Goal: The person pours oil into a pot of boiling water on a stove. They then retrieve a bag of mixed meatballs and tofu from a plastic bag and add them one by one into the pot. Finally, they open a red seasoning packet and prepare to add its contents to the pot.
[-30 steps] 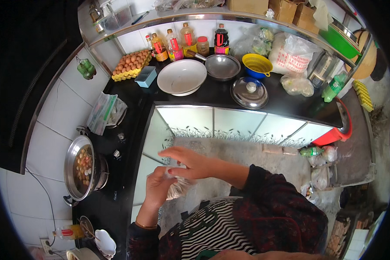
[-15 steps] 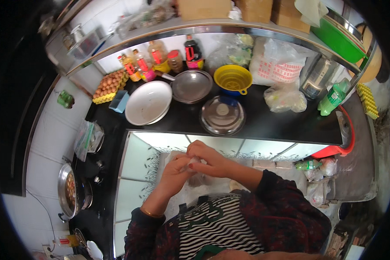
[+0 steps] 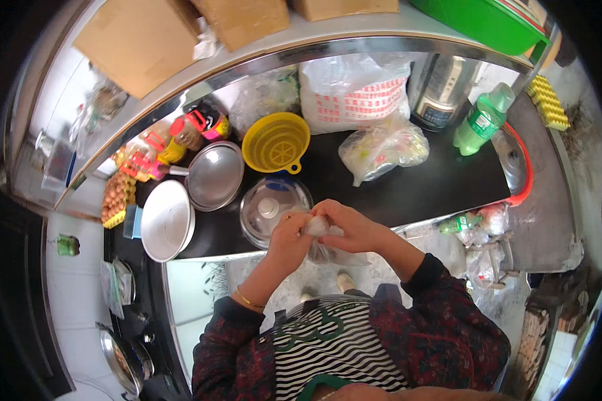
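Both hands meet in front of my body, over the front edge of the black counter (image 3: 441, 190). My left hand (image 3: 289, 242) is closed round the bunched top of a clear plastic bag (image 3: 334, 256). My right hand (image 3: 346, 227) pinches the same bunched plastic from the other side. Below the fingers hangs the loose, see-through body of the bag; I cannot make out its contents. Just beyond the left hand lies a round metal lid with a pale knob (image 3: 268, 207). A yellow colander (image 3: 276, 142) stands farther back.
At the left are a white basin (image 3: 167, 220), a metal pan (image 3: 215, 175) and a tray of eggs (image 3: 118, 199). Toward the right stand a filled plastic bag (image 3: 384, 147), a large white bag (image 3: 354, 93) and a green bottle (image 3: 483, 120). Overhead, a shelf holds cardboard boxes (image 3: 137, 43).
My view has swung right and nearer the counter. The hands now stand over its front edge, still together on the bag, and more of the bag shows below them.
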Available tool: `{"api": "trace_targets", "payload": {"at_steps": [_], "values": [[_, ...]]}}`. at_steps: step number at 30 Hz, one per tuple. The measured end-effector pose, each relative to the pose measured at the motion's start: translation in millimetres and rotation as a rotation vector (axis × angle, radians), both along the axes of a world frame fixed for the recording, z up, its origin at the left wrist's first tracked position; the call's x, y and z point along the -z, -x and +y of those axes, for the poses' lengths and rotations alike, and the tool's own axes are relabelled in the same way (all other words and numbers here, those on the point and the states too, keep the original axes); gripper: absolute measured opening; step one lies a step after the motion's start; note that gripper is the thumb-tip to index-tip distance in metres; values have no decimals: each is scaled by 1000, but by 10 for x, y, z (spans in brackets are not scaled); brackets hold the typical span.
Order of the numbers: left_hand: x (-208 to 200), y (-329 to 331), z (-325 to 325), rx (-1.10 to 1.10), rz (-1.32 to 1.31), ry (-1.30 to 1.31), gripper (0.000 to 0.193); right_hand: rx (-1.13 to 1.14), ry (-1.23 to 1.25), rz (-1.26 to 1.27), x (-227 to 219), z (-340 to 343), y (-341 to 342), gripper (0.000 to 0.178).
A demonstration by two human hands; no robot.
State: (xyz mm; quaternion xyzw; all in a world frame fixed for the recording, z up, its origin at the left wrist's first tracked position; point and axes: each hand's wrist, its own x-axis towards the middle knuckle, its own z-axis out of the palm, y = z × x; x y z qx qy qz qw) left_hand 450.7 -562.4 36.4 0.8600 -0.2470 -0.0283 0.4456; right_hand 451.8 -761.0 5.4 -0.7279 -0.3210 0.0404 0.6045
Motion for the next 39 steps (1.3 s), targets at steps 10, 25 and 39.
{"api": "trace_targets", "payload": {"at_steps": [10, 25, 39], "values": [[437, -724, -478, 211, 259, 200, 21, 163, 48, 212, 213, -499, -233, 35], [974, -1590, -571, 402, 413, 275, 27, 760, 240, 149, 595, -133, -848, 19], [1103, -1501, -710, 151, -277, 17, 17, 917, 154, 167, 830, -44, -894, 19]]}}
